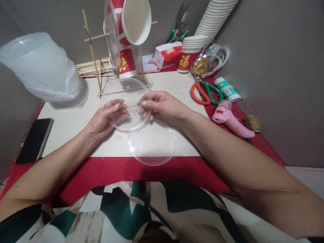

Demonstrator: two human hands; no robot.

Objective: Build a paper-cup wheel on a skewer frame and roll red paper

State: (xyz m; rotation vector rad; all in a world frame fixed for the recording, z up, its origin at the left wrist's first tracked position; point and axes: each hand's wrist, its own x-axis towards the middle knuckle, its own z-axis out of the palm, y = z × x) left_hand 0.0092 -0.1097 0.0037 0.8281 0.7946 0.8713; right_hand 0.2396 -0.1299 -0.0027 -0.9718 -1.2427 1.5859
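Observation:
Between my two hands is a clear round plastic lid (131,88), tilted above the white sheet. My left hand (107,116) grips its left edge, thumb on top and fingers seen through the plastic. My right hand (162,105) pinches the right edge between thumb and fingers. A second clear lid (152,143) lies flat below, partly over the sheet's front edge. Behind the hands stands a frame of thin wooden sticks (91,50) carrying red and white paper cups (136,22) and another clear disc (111,30).
At left are a bagged stack of clear tubs (48,71) and a black phone (34,141). Along the right lie scissors (199,93), a white-and-green bottle (227,89), a pink glue gun (233,121) and a thread spool (253,124). Stacked paper cups (191,54) stand behind, near a tissue pack (168,55).

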